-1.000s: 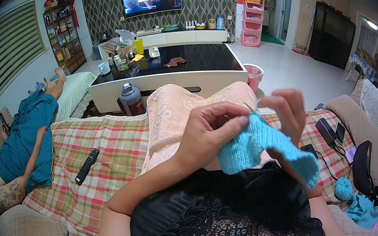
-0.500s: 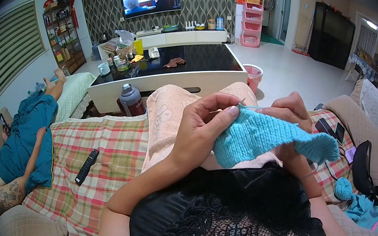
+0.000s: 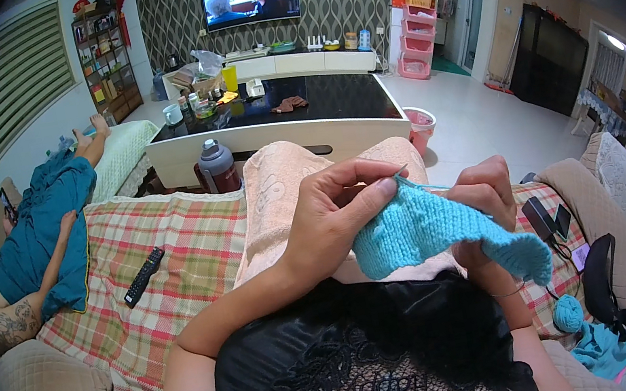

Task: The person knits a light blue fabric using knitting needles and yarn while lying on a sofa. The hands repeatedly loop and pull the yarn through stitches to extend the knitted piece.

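A turquoise piece of knitting hangs between my hands above my lap, its ribbed edge drooping toward the right. My left hand pinches the top left corner between thumb and forefinger, where a thin needle tip shows. My right hand is closed at the right end of the top edge, its fingers curled and partly hidden behind the fabric. Between the hands runs a thin line of needle or yarn. Under the right hand a thin cord loops down. A ball of turquoise yarn lies on the seat to my right.
A pink towel covers my legs. To the left lie a remote control and a person under a teal cover. Ahead are a flask and a black-topped table. Phones and a black pouch sit at right.
My right hand has shifted slightly right and up, away from the left. The drooping end of the knitting has swung a little left and down. My left hand stays put.
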Motion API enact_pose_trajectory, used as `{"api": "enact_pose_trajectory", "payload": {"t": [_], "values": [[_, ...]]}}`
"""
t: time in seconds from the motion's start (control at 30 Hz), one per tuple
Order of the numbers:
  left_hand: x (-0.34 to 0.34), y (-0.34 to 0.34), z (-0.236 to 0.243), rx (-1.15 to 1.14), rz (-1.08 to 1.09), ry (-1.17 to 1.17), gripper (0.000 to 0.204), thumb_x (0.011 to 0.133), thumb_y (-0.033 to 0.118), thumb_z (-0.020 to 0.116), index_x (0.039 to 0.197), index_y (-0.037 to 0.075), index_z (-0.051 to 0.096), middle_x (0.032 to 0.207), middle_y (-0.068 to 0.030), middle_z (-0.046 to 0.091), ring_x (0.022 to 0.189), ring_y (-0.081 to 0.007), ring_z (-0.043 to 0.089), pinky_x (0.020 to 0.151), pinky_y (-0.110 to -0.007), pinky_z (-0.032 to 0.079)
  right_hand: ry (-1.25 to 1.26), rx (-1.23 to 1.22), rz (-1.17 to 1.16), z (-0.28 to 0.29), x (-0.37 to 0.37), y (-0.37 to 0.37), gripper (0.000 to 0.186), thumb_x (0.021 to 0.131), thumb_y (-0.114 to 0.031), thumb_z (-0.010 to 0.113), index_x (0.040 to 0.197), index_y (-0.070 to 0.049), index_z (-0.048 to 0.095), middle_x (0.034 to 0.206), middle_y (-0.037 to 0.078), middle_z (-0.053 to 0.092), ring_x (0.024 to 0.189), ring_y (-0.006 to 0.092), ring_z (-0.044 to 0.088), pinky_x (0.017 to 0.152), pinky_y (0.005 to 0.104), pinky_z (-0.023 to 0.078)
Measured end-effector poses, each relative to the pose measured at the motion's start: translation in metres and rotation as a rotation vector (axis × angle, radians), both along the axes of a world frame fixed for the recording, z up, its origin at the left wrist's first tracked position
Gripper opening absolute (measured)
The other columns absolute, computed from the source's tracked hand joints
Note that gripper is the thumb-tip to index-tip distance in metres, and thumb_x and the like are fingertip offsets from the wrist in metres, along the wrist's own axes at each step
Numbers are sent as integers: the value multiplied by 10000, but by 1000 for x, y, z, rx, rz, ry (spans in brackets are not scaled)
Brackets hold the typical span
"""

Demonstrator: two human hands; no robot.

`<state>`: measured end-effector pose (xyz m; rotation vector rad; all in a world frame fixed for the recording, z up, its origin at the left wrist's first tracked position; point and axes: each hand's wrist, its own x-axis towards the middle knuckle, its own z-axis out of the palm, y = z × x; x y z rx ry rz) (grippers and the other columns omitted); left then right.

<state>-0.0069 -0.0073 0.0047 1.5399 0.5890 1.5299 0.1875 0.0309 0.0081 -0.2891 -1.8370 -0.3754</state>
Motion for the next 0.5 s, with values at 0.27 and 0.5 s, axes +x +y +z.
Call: {"api": "enact_pose_trajectory", "payload": {"t": [0.27,0.5], "values": [[1,-2,-1,-50,-48,38,208,855,102,618,1028,-13,631,968,-81,643,873,-99,600,795,-232,491,26,58,-194,0,-12,2,311,705,-382,733,809,-115,612,778,26,515,739,168,486,593,288,403],[1,-2,-2,-51,-91,116,219,866,101,595,1049,-16,619,934,-65,639,849,-99,595,802,-238,487,37,-277,109,1,-21,1,331,679,-298,770,871,-59,646,858,64,546,792,184,558,619,290,467]]}}
